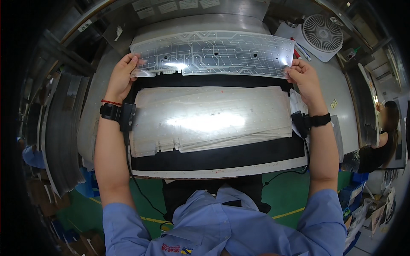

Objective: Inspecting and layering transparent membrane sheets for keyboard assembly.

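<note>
A clear plastic circuit sheet [213, 53], long and printed with silvery traces and dots, is stretched between my two hands at the far side of the table. My left hand [123, 76] pinches its left end between thumb and fingers. Its right end is gripped the same way by my right hand [304, 79]. Nearer to me, a stack of similar translucent sheets [205, 106] lies on a black mat [239, 157], some sheets slightly fanned out at the lower right. Light glares off both the held sheet and the stack.
A white fan [323, 34] stands at the back right, with red and white pens [302, 49] beside it. Tall stacks of sheets [64, 128] rise at the left. Cables hang from the devices on my wrists. Another person [380, 136] is at the far right.
</note>
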Demonstrator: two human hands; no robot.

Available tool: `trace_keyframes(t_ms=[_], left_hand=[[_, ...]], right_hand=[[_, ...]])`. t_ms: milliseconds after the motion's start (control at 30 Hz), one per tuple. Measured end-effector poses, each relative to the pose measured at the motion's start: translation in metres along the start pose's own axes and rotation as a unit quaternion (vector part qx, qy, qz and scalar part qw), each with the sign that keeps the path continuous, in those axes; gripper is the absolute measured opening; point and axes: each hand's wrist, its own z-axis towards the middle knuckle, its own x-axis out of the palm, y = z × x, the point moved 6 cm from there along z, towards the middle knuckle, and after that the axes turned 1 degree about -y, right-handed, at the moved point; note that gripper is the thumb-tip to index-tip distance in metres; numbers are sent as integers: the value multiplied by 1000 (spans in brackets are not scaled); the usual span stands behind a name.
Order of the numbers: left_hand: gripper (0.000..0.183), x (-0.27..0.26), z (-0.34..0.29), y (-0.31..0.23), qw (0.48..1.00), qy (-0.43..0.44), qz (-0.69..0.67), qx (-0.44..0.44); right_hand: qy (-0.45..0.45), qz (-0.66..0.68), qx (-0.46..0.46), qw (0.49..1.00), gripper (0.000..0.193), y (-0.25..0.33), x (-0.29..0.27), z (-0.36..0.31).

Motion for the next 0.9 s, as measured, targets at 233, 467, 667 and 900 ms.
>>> trace_keyframes(t_ms=[233, 467, 667, 900], left_hand=[[24, 1, -1, -2, 1000, -6, 1, 2], [22, -4, 2, 2, 1000, -1, 0, 2], [21, -3, 2, 2, 1000, 3, 0, 6], [22, -2, 2, 0, 1000, -8, -5, 5]], right_hand=[[6, 3, -1, 1000, 29, 3, 2, -1], [22, 7, -17, 1000, 38, 7, 7, -3], [22, 18, -10, 1000, 42, 6, 8, -4], [17, 21, -8, 1000, 43, 6, 6, -3]])
